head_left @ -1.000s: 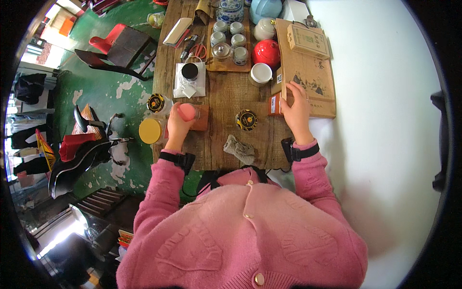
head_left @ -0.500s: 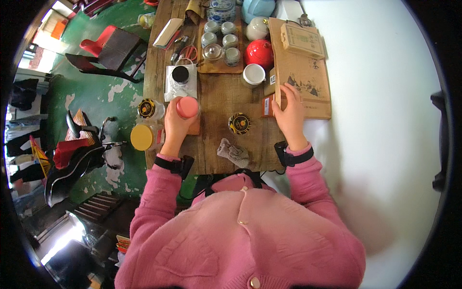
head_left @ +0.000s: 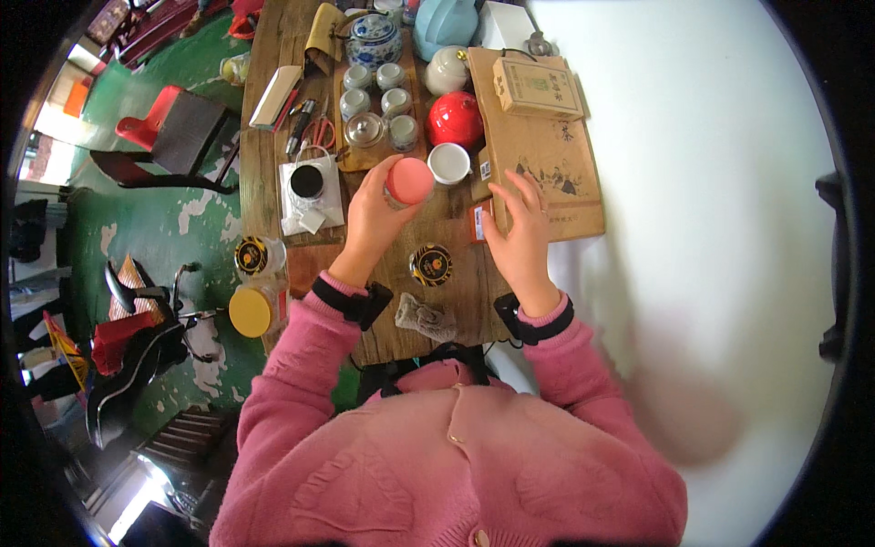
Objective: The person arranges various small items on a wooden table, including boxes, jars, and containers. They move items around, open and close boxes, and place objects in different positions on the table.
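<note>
A jar with a pink lid (head_left: 409, 181) is in my left hand (head_left: 369, 226), whose fingers wrap its side; the jar's body is mostly hidden below the lid. My right hand (head_left: 522, 239) is empty, with thumb and fingers apart, beside the small orange and white box (head_left: 478, 221) and the large brown cardboard box (head_left: 570, 187). Just beyond the pink-lidded jar stands a white cup (head_left: 449, 164). Between my wrists sit a jar with a black and gold lid (head_left: 431, 265) and a crumpled grey cloth (head_left: 425, 316).
A wooden tray (head_left: 357, 162) holds several small cups, a glass lid and a blue-and-white teapot (head_left: 374, 40). Near it are a red round pot (head_left: 455, 120), scissors (head_left: 320, 132) and a black-lidded container (head_left: 307, 181). A yellow-lidded jar (head_left: 251, 312) stands at the left edge. A white wall (head_left: 693, 228) borders the right.
My left hand has carried the pink-lidded jar rightward from the left side toward the white cup. My right hand has drawn off the cardboard box's edge. The view has shifted slightly.
</note>
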A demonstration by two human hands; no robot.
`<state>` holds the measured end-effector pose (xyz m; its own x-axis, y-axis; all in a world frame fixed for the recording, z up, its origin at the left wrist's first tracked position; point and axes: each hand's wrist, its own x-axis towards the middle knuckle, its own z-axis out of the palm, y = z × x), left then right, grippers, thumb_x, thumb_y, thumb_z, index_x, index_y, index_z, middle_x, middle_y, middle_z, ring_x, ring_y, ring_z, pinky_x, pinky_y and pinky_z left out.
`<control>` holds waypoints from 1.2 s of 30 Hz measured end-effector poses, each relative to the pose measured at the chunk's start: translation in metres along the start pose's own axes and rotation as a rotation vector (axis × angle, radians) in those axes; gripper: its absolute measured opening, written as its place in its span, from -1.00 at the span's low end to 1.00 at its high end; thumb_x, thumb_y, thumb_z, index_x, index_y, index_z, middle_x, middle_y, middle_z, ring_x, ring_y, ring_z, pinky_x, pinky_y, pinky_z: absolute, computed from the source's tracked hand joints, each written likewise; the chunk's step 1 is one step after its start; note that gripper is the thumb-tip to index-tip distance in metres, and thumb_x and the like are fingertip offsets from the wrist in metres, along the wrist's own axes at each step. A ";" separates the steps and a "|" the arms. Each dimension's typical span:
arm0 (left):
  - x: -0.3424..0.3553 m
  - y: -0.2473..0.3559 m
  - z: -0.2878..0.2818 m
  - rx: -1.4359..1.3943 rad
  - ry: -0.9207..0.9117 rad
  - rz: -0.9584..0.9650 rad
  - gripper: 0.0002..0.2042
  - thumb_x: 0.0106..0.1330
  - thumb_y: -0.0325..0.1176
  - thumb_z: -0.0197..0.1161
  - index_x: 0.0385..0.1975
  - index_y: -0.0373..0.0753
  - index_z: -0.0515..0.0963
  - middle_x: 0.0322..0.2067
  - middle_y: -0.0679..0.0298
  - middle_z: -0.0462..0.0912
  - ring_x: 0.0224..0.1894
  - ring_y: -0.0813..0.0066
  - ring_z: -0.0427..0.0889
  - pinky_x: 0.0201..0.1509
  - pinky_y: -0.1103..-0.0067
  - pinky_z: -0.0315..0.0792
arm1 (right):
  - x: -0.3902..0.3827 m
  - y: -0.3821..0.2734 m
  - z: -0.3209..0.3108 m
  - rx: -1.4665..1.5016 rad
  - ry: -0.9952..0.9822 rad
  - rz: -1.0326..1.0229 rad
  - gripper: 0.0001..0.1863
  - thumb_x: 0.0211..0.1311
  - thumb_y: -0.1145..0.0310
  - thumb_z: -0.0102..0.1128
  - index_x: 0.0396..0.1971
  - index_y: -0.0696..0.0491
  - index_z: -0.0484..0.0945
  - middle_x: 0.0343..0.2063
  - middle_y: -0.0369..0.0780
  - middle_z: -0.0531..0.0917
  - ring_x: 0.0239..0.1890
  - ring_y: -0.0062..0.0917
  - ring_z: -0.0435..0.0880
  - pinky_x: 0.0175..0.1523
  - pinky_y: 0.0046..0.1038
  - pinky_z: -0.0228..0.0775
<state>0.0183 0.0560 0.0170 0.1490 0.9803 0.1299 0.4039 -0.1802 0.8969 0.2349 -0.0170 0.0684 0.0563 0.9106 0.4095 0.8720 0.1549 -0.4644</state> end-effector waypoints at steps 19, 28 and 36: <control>0.093 -0.020 0.083 0.042 -0.123 0.032 -0.29 -0.09 -0.31 0.61 0.15 -0.24 0.46 -0.05 0.07 0.69 0.02 0.22 0.68 0.07 0.42 0.53 | 0.015 0.007 -0.019 0.074 0.005 0.168 -0.61 0.12 0.50 0.32 0.01 0.05 0.59 0.19 -0.11 0.47 0.30 -0.04 0.38 0.36 -0.07 0.24; 0.107 -0.028 0.092 0.021 -0.158 0.017 -0.28 -0.12 -0.25 0.61 0.13 -0.20 0.47 -0.01 0.06 0.65 0.06 0.04 0.62 0.10 0.33 0.52 | 0.010 0.010 -0.013 0.118 0.020 0.211 -0.60 0.12 0.49 0.32 0.02 0.04 0.61 0.19 -0.10 0.48 0.29 -0.03 0.40 0.35 -0.09 0.24; 0.110 -0.028 0.091 0.098 -0.190 0.061 -0.24 -0.10 -0.25 0.62 0.17 -0.29 0.45 -0.07 0.03 0.69 0.02 0.16 0.68 0.08 0.39 0.52 | 0.004 0.012 -0.014 0.141 0.019 0.233 -0.61 0.12 0.48 0.32 0.01 0.06 0.60 0.19 -0.09 0.48 0.28 -0.03 0.40 0.35 -0.09 0.23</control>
<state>0.1054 0.1616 -0.0327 0.3395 0.9361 0.0919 0.4731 -0.2544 0.8435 0.2526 -0.0170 0.0756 0.2577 0.9209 0.2926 0.7584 -0.0051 -0.6517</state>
